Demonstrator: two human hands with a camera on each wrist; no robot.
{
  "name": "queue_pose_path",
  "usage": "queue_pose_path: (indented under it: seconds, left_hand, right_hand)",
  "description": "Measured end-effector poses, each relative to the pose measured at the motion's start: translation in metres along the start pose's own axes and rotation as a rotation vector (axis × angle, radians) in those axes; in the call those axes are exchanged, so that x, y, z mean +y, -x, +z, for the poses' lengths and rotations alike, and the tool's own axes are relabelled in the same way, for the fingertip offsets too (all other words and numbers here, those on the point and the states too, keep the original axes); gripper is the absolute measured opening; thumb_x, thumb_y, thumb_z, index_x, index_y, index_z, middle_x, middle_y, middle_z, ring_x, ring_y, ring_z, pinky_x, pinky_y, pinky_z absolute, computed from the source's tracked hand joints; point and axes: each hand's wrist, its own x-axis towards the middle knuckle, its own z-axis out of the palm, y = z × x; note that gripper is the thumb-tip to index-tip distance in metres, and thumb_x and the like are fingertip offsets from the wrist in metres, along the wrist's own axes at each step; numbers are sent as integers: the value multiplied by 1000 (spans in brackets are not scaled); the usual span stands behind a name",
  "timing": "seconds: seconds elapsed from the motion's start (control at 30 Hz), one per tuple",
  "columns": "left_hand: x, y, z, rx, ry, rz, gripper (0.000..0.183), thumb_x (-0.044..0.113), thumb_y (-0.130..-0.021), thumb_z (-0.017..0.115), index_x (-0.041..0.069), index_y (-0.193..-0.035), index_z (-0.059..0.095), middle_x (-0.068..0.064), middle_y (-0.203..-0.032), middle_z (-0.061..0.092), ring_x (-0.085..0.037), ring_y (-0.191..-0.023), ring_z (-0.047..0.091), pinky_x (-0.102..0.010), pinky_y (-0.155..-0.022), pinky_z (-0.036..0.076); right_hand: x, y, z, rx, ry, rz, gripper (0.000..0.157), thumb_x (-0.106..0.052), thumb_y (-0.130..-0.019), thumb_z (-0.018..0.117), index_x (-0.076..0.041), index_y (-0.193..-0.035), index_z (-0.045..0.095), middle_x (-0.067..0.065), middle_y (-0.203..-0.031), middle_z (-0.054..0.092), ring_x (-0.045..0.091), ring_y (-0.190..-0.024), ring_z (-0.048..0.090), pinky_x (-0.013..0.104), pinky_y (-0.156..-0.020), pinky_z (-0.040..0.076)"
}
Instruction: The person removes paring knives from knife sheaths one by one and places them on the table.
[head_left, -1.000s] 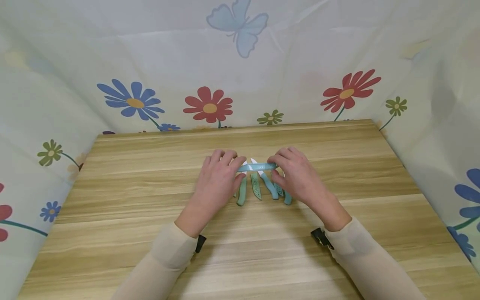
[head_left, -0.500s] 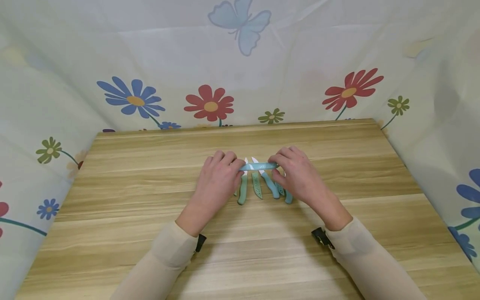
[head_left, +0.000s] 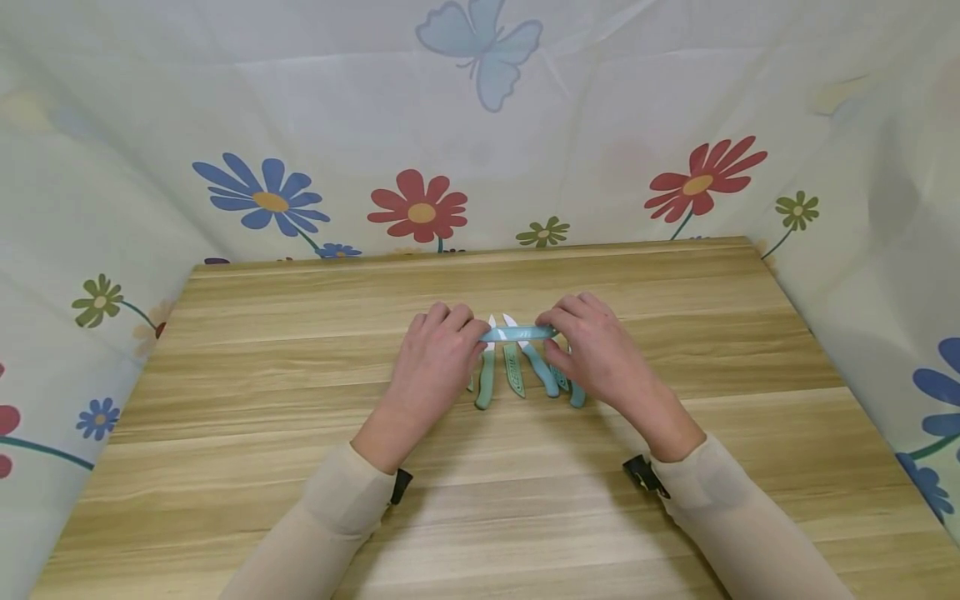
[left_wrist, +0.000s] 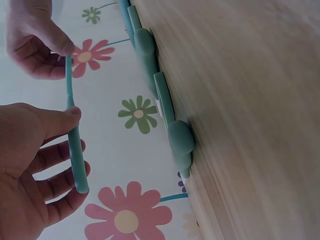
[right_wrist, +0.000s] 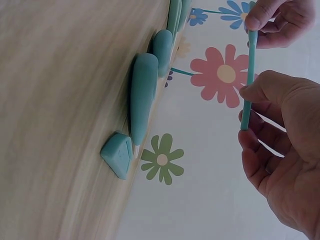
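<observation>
A light-blue knife in its blue sheath is held level above the table, a small white sliver showing where handle and sheath meet. My left hand pinches its handle between thumb and fingers. With thumb and fingertips, my right hand grips the sheath end. Below lie a green knife with a white blade, a green sheath and a blue knife. Another blue sheath and blue handle are partly hidden by my right hand.
A wood-grain table carries all the pieces, grouped near its middle. A flower-printed cloth rises behind and along both sides. A green edge peeks out beside my left hand.
</observation>
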Motion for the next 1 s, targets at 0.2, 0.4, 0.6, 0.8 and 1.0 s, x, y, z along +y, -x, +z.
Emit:
queue_pose_path:
  seconds: [0.2,0.4,0.6,0.8,1.0]
  left_hand:
    - [1,1,0,1,8,-7,22,18,-95,83,12,-115,79,-2,-99,66,-24,-90,53,-34,-71,45]
    - [1,1,1,-1,6,-10,21,18,-95,83,12,-115,79,-3,-99,66,-23,-89,53,-34,-71,46]
    - [2,1,2,4,-7,6,20,19,-95,83,12,-113,79,-3,-99,66,-24,-89,55,-34,-72,47]
    - [5,1,1,7,-22,31,18,18,-95,83,11,-111,79,-4,-96,65,-25,-88,56,-36,-70,48]
    - [9,2,2,12,-24,41,15,19,-96,82,11,-108,79,-4,-94,65,-26,-88,56,-35,-69,48]
  right_hand:
    - [0,0,0,-11,14,0,23,-6,-88,81,-3,-111,77,9,-107,72,31,-99,62,45,-90,53]
    - [-2,0,2,-20,50,-21,46,-13,-88,87,-2,-129,72,12,-121,70,33,-110,62,49,-97,52]
    - [-8,0,6,-49,61,-39,59,-15,-89,87,-4,-142,65,13,-133,66,33,-122,60,48,-105,51]
    - [-12,0,11,-41,48,-80,59,-11,-88,88,-3,-142,64,14,-132,65,33,-121,60,45,-104,52]
    - [-14,0,14,-35,54,-117,50,-11,-90,87,0,-135,68,13,-126,66,32,-112,62,43,-97,54]
